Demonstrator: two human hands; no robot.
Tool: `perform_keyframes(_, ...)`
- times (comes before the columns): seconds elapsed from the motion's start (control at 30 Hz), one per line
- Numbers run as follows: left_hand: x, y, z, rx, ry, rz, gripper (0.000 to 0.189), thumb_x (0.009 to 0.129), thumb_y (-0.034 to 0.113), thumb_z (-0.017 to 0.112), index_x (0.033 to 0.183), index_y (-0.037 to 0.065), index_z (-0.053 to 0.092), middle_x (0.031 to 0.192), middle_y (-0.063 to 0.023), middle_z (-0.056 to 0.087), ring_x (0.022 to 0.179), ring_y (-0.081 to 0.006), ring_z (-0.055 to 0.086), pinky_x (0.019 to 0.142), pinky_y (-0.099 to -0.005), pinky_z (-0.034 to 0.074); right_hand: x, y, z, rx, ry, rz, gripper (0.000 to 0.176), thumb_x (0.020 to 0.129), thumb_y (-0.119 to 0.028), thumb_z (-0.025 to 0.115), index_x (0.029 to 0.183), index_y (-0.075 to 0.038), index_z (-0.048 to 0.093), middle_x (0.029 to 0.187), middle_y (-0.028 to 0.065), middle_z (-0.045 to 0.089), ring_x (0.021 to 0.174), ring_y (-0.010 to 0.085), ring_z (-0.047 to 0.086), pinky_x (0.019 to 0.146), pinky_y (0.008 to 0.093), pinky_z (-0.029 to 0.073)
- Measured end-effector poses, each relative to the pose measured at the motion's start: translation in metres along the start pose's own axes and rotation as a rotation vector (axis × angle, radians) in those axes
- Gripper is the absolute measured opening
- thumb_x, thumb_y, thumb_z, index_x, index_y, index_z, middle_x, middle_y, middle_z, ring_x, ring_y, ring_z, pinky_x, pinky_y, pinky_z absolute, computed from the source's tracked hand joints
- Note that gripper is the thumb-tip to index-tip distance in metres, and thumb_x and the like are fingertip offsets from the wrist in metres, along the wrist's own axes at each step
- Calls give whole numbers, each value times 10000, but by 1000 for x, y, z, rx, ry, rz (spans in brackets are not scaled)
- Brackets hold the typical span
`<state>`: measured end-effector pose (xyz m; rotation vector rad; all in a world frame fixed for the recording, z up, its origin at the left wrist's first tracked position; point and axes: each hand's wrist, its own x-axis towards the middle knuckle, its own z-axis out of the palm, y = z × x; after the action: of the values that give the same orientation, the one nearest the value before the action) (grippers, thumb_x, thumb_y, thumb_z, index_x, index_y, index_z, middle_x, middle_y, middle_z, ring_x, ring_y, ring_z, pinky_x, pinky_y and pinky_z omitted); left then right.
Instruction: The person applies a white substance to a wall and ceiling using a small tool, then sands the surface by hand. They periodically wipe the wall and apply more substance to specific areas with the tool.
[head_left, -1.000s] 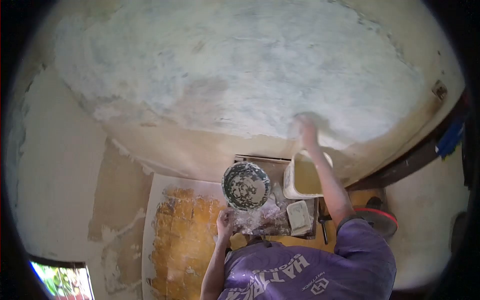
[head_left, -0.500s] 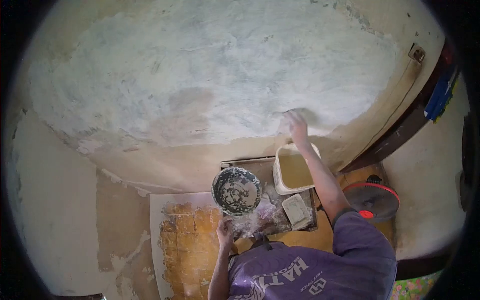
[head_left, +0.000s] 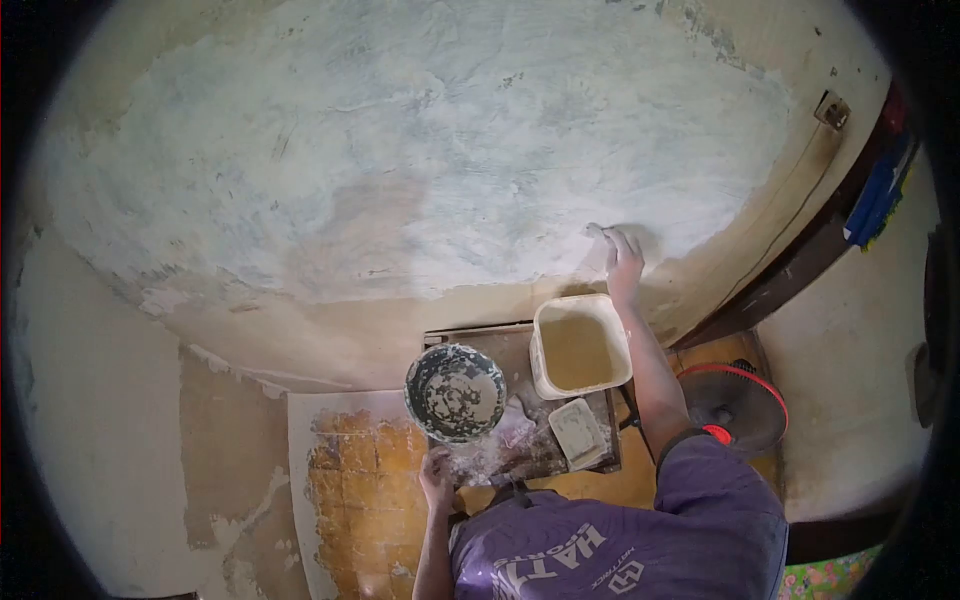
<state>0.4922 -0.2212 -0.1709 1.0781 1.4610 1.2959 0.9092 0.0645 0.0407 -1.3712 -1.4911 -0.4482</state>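
Note:
My right hand (head_left: 625,262) is raised to the patchy white plastered wall (head_left: 480,190), fingers bent and pressed together around a small greyish piece at their tips that I cannot make out. It is above the right rim of a white square bucket (head_left: 541,365) of cloudy yellowish water. My left hand (head_left: 436,480) hangs low by the left edge of a small table (head_left: 480,338), just below a round black tub (head_left: 412,405) smeared with pale plaster. Its fingers are curled, with nothing visible in them. A small whitish rectangular container (head_left: 578,434) stands on the table.
White powder and a pale crumpled scrap (head_left: 516,425) lie on the table. Right of it is a round fan (head_left: 735,405) with a red rim. Yellow tiles (head_left: 370,480) cover the floor at left. A socket (head_left: 831,110) with a hanging cord is on the wall.
My right hand has moved slightly right along the wall and its fingers now show more clearly. The view has shifted a little, so the table and buckets appear lower and further left.

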Motion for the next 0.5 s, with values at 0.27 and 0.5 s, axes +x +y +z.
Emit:
perform_keyframes(0.27,13,5,22,83,-22,45,147,905,4,524,1001,29,632,997,-78,651,944,-181,622,821,-293,477,-74,82,17,20,34,331,181,831,29,629,995,-37,664,905,121,689,812,287,662,742,361,524)
perform_keyframes(0.5,10,2,31,121,-57,-2,136,918,5,522,991,32,635,1033,-74,650,964,-185,633,799,-305,499,-53,93,24,49,317,587,152,843,-22,669,994,-37,681,851,98,705,748,190,675,692,323,538)
